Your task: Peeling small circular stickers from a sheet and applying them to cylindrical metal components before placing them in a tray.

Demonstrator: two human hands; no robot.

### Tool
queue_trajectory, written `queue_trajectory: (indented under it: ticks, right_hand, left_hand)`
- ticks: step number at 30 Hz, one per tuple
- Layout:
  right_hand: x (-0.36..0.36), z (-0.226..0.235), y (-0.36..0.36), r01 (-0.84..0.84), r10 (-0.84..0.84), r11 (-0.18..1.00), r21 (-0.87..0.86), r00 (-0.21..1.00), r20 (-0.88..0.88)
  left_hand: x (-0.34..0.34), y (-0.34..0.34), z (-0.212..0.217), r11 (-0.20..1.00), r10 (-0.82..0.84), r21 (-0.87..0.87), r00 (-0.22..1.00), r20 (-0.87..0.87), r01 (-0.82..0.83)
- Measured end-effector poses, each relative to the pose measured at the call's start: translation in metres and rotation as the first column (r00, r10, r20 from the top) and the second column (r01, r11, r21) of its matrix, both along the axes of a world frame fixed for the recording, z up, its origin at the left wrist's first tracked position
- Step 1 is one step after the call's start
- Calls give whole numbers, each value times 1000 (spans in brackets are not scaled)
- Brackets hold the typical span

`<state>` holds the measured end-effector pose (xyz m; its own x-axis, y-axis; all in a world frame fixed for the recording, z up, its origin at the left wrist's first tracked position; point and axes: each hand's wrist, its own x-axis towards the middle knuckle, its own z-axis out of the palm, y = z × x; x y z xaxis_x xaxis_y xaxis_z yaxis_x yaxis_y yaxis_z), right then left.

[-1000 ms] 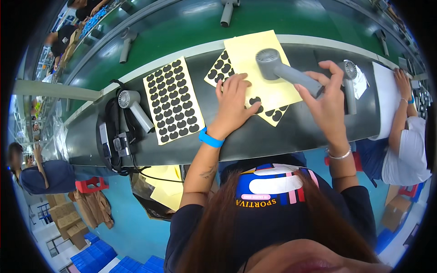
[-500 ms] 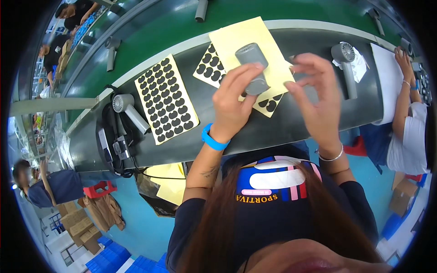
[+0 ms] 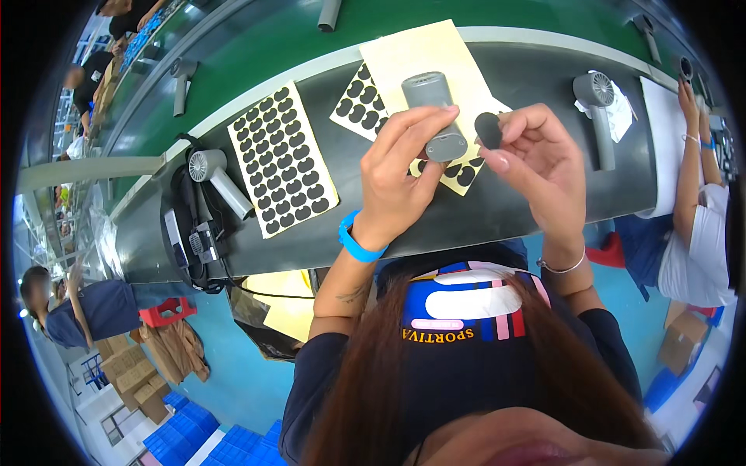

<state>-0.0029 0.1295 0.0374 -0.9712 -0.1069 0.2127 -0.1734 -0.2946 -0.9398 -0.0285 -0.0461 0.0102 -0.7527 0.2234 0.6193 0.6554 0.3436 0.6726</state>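
My left hand (image 3: 396,171) is closed around a grey handheld fan (image 3: 426,89), whose flat oval end faces me. Just to its right, my right hand (image 3: 548,167) pinches a black rounded sticker (image 3: 488,130) by its edge between thumb and fingers. The sticker is apart from the fan. Beneath the hands lies a plain yellow backing sheet (image 3: 404,54), partly over a sheet of black stickers (image 3: 360,102). A second, fuller sticker sheet (image 3: 284,163) lies to the left.
Grey fans lie at the left (image 3: 225,186) and right (image 3: 598,116), the right one by a crumpled white wrapper (image 3: 620,116). A black corded device (image 3: 183,233) sits at the left edge. Beyond runs a green conveyor (image 3: 256,58) carrying fans. Co-workers sit on both sides.
My right hand has drawn in its spread fingers and now shows a black sticker in its pinch. The fan in my left hand has tilted, turning its oval end more towards me.
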Motion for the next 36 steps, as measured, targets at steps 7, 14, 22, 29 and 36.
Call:
queue_trajectory:
  ticks: [7,14,22,29,36]
  right_hand:
    - [7,5,5,146,-144,972,184,989,-25]
    - [7,10,8,417,-150,731,540,870,-469]
    - [0,8,0,228,-151,900,372,963,-224]
    - [-1,10,1,104,-61,950,295,987,-151]
    - [-1,12,3,145,-105,935,325,985,-139]
  left_hand:
    - [1,2,-7,985,-76,160,989,129,55]
    - [2,4,-9,953,-108,297,981,159,56]
    - [6,2,-5,894,-261,434,918,298,113]
    - [6,-3,-2,800,-500,550,771,394,238]
    - [6,-2,-1,749,-579,608,707,407,263]
